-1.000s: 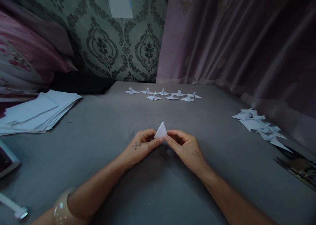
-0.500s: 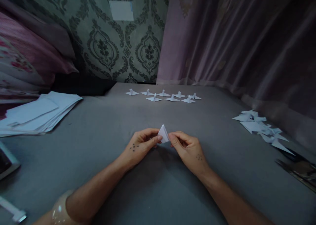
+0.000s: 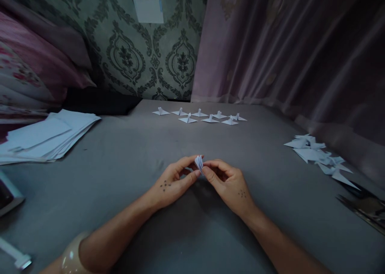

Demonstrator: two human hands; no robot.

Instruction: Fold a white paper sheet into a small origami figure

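Note:
A small folded piece of white paper (image 3: 199, 162) is pinched between my two hands above the grey tabletop. Its layered edges face me like a narrow fan. My left hand (image 3: 174, 182) grips it from the left, thumb in front and fingers behind. From the right, my right hand (image 3: 227, 182) holds the lower right side between thumb and fingers. The fingertips behind the paper are partly hidden. Farther back on the table stand several white folded paper cranes (image 3: 188, 118) in two loose rows.
A stack of white paper sheets (image 3: 51, 135) lies at the left, by a black cloth (image 3: 102, 101). At the right is a pile of folded white paper pieces (image 3: 319, 154), with a dark object (image 3: 363, 210) near it. A white plug (image 3: 22, 262) lies at lower left.
The folded paper has turned from showing a flat triangular face to showing its layered edges. Both hands have shifted slightly with it, the left a little to the right.

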